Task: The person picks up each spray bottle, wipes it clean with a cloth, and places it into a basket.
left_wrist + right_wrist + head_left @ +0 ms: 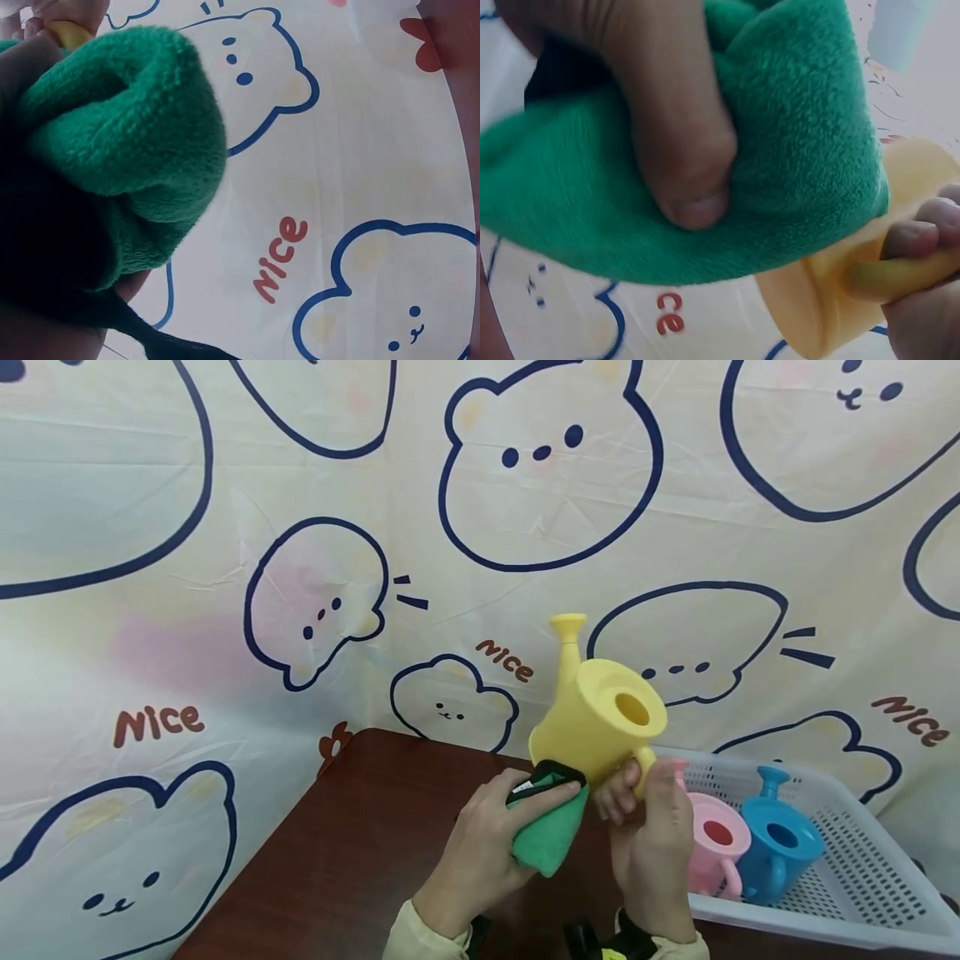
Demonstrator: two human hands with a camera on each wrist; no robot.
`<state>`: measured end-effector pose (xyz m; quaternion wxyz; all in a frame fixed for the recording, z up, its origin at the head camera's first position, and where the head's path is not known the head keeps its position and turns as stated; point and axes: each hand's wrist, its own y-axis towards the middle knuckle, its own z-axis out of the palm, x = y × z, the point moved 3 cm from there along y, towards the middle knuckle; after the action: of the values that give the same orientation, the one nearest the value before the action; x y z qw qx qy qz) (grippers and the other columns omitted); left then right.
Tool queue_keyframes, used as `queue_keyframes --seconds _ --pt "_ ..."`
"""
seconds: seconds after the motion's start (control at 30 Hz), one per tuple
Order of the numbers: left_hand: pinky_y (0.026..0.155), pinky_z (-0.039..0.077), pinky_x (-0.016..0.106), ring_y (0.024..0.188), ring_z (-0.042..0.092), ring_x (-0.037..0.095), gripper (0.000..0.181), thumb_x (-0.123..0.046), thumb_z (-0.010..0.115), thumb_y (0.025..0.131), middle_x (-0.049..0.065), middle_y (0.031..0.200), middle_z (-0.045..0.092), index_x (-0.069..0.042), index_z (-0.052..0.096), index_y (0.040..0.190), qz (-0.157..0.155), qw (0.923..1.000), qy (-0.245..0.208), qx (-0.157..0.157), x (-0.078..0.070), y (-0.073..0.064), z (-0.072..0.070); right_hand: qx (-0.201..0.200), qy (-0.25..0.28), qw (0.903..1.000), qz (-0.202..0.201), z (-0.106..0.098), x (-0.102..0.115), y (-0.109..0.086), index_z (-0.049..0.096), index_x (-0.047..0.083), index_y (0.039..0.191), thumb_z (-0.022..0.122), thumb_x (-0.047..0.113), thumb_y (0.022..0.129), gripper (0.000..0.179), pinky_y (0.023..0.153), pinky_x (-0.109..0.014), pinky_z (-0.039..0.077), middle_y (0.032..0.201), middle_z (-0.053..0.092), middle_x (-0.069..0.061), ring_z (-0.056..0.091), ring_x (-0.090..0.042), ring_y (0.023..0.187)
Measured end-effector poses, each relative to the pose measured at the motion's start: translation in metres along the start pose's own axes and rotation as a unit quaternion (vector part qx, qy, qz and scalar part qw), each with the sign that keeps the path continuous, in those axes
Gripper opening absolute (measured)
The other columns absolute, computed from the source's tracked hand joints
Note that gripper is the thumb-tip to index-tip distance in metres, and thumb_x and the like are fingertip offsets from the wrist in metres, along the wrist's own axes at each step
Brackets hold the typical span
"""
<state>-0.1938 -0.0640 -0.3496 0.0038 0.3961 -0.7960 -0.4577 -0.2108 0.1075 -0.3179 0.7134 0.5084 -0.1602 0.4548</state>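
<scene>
My right hand (651, 843) grips the handle of a yellow toy watering can (592, 714), which is lifted above the table and tilted, its spout (568, 647) pointing up. In the right wrist view, fingers (919, 238) curl round the yellow handle. A folded green cloth (551, 831) with a dark edge is in my left hand (491, 835), pressed close against the can's lower side. The left thumb (694, 180) lies across the fluffy cloth in the right wrist view. That same cloth (150, 135) fills much of the left wrist view and hides most of the left hand there.
At the right, a white perforated basket (870, 860) holds a pink watering can (716, 835) and a blue watering can (780, 843). Dark brown wood forms the table (337, 860). Behind it hangs a pale curtain (420, 493) with cartoon outlines.
</scene>
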Motion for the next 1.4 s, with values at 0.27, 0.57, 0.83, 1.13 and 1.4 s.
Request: queue_keyframes --seconds 0.27,0.57,0.83,1.13,1.4 --pt "0.094 0.06 0.038 0.117 0.062 0.018 0.086 -0.014 0.097 0.072 0.004 0.129 0.064 -0.037 0.06 0.146 0.038 0.9976 -0.005 -0.057 -0.003 0.0 -0.006 0.073 0.286 0.9548 0.033 0.0 0.0 0.006 0.047 0.009 0.096 0.025 0.04 0.115 0.043 0.067 -0.03 0.033 0.077 0.033 -0.002 0.032 -0.018 0.066" --pt "0.092 0.061 0.039 0.11 0.063 0.021 0.085 -0.014 0.096 0.074 0.008 0.126 0.063 -0.033 0.058 0.147 0.074 0.99 0.005 -0.12 -0.006 -0.001 -0.008 0.059 0.554 0.8231 0.11 0.001 -0.01 0.006 0.048 0.001 0.099 0.035 0.04 0.113 0.044 0.071 -0.032 0.031 0.079 0.038 -0.005 0.032 -0.019 0.068" --pt "0.09 0.062 0.041 0.109 0.064 0.024 0.081 -0.009 0.093 0.075 0.011 0.127 0.062 -0.028 0.061 0.147 0.07 0.985 -0.007 -0.157 0.001 -0.001 -0.01 0.075 0.611 0.7784 0.125 0.001 -0.014 0.006 0.049 -0.002 0.099 0.036 0.039 0.114 0.046 0.07 -0.03 0.028 0.077 0.031 -0.001 0.027 -0.016 0.067" --pt "0.092 0.063 0.042 0.111 0.066 0.026 0.086 0.001 0.092 0.075 0.015 0.129 0.06 -0.023 0.059 0.151 0.055 0.9781 -0.075 -0.187 0.003 -0.002 -0.015 0.107 0.537 0.8241 0.143 0.003 -0.015 0.006 0.048 0.002 0.098 0.03 0.04 0.116 0.046 0.07 -0.028 0.028 0.078 0.031 0.0 0.024 -0.014 0.066" --pt "0.096 0.062 0.042 0.115 0.065 0.026 0.084 0.001 0.091 0.076 0.016 0.13 0.059 -0.019 0.058 0.151 0.008 0.9758 -0.094 -0.197 0.004 -0.002 -0.017 0.119 0.527 0.8283 0.147 0.001 -0.015 0.008 0.049 0.002 0.097 0.026 0.039 0.116 0.047 0.068 -0.027 0.025 0.078 0.027 0.002 0.023 -0.013 0.065"
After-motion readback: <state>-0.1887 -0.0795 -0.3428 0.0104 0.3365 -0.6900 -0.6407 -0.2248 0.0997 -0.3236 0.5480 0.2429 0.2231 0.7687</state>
